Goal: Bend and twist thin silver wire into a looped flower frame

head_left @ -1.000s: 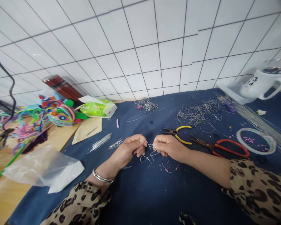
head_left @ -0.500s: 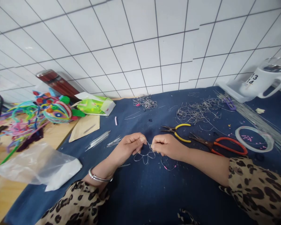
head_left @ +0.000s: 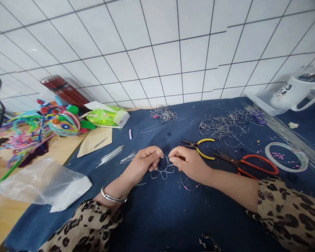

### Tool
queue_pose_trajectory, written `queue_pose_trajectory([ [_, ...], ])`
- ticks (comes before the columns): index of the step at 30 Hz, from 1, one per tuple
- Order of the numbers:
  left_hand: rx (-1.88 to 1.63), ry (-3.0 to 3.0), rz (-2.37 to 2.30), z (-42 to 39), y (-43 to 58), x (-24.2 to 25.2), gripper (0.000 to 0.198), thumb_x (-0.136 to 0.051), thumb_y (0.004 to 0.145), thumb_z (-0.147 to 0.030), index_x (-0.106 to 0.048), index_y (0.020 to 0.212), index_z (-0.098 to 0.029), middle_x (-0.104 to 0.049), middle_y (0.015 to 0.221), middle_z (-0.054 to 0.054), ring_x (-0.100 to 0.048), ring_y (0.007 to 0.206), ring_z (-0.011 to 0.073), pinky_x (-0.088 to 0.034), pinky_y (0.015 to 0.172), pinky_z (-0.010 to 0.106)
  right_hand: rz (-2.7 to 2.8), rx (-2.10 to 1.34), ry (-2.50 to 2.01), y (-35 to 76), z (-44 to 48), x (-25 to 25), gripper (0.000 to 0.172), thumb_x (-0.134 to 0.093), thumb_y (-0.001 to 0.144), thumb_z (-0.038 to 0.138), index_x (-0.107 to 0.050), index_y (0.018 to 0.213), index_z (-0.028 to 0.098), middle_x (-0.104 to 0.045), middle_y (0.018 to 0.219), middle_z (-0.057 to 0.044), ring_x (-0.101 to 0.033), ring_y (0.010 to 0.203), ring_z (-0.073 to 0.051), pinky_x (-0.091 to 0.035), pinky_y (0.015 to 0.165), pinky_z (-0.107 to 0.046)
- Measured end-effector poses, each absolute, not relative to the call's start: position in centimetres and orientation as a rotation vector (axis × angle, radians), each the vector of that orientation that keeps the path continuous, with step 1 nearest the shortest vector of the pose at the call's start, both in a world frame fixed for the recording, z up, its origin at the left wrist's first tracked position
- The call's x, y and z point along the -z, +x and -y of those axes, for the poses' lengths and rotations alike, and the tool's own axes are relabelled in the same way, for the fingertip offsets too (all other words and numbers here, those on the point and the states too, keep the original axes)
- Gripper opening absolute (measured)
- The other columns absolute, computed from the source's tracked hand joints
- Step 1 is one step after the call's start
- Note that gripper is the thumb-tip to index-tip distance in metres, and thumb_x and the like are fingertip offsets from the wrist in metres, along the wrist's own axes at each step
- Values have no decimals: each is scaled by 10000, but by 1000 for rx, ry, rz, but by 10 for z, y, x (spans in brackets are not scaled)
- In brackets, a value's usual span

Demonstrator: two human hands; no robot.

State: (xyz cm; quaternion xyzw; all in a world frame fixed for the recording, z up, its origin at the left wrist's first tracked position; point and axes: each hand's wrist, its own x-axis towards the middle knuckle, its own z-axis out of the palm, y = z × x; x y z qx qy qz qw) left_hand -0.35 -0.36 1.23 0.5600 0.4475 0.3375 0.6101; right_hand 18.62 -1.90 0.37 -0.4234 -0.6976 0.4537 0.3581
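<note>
A thin silvery wire flower [head_left: 162, 174], a ring with petal-like loops, hangs above the blue cloth. My left hand [head_left: 148, 161] pinches the ring's upper left side between thumb and forefinger. At its right side my right hand [head_left: 187, 161] has its fingers curled in a pinch on the wire; the exact contact point is too fine to make out. Just below my right hand lies a wire loop with pink beads [head_left: 190, 189]. Yellow-handled pliers [head_left: 199, 145] rest beyond the right hand, and red-handled scissors [head_left: 246, 163] lie beside the right forearm.
Bundles of straight wires [head_left: 110, 156] lie left. Tangled wire heaps [head_left: 223, 124] sit toward the tiled wall. At right are a coil of clear line [head_left: 267, 155] around pink beads and a white mug [head_left: 291, 92]. A plastic bag [head_left: 42, 182] and tissue pack [head_left: 105, 117] stand left.
My right hand's forefinger has lifted and shifted slightly along the wire ring. My left hand keeps its pinch, and the flower has turned a little.
</note>
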Motion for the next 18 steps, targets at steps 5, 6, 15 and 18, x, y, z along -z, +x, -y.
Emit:
queue_pose_trajectory([
  [5,-848,1199,-1058,8,0,-14,199,-518,824,-322,-589,760,-148,-422,469,-59,-340,382,50,-340,449,195,2007,-727,-944,185,23,-2,178,-420,852,181,-549,972,206,-603,899,-36,-548,859,-146,-408,812,-290],
  [6,-869,1175,-1056,9,1,-14,196,-519,824,-319,-586,760,-146,-427,474,-59,-341,383,49,-345,450,195,2022,-701,-927,185,23,-1,190,-414,855,176,-542,993,203,-600,905,-41,-548,865,-149,-412,815,-293],
  [15,-873,961,-1035,10,4,-16,195,-526,814,-319,-559,742,-142,-452,499,-51,-370,383,50,-394,441,203,2062,-601,-841,186,24,-5,207,-382,877,158,-534,1013,191,-582,939,-65,-529,921,-155,-436,837,-313],
  [18,-830,908,-1014,10,4,-15,190,-533,807,-317,-558,739,-141,-454,500,-49,-378,377,51,-420,440,215,2077,-554,-821,187,24,-7,207,-380,882,162,-540,1012,182,-574,946,-73,-531,909,-150,-445,835,-305],
])
